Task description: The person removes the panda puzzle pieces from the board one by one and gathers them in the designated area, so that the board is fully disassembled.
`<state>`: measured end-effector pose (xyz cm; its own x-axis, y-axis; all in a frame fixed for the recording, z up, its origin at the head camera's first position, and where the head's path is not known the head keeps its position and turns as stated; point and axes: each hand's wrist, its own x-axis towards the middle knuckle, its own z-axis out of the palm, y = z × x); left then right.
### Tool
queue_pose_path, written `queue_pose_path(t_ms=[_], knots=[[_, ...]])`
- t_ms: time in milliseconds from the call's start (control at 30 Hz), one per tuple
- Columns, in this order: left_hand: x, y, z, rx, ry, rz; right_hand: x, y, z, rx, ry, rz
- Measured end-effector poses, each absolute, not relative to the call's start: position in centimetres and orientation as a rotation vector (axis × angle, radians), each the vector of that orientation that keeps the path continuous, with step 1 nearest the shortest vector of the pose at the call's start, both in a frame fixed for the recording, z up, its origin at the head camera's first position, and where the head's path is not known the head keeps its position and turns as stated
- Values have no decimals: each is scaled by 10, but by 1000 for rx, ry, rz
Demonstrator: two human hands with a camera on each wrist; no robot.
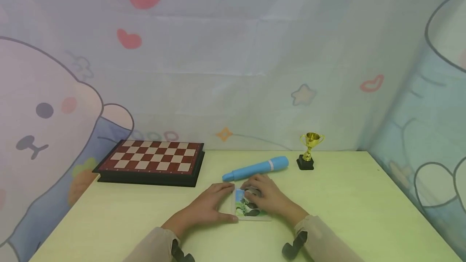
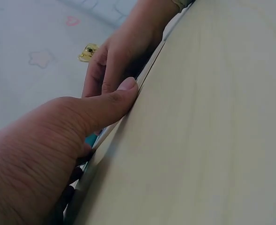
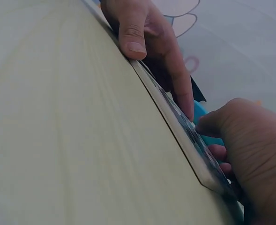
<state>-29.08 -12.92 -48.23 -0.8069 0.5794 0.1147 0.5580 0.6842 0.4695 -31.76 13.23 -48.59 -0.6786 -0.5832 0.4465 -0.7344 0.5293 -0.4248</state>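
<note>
A flat picture board (image 1: 248, 208) with a green, white and black image lies on the pale green table (image 1: 346, 197), close to the front edge. My left hand (image 1: 209, 205) grips its left side, the thumb on the near edge and the fingers reaching round the far edge. My right hand (image 1: 267, 198) covers the right half, fingers curled over the top and far edge. The left wrist view shows my left thumb (image 2: 112, 101) against the board's thin edge (image 2: 145, 75). Seen from the right wrist, my right hand (image 3: 250, 154) clasps the board (image 3: 184, 133) opposite my left hand (image 3: 147, 33).
A blue pen-shaped tube (image 1: 255, 168) lies just behind the hands. Beyond it to the right stands a small gold trophy (image 1: 309, 151) on a black base. A red-and-cream chessboard (image 1: 151, 160) sits at the back left. Printed cloth walls (image 1: 233, 72) close in the table.
</note>
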Motion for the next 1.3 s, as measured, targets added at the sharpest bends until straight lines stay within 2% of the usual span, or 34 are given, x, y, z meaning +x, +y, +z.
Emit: queue_pose_path(t_ms=[733,1033,1300], knots=[[-288,-124,-474,948,2853,721,-326,132,-484,1023,-2669,1304],[-287,-125,-473,965,2824,754,-314,128,-485,904,-2646,1462],[-285,-127,-472,985,2821,783,-311,124,-482,1000,-2533,1419]])
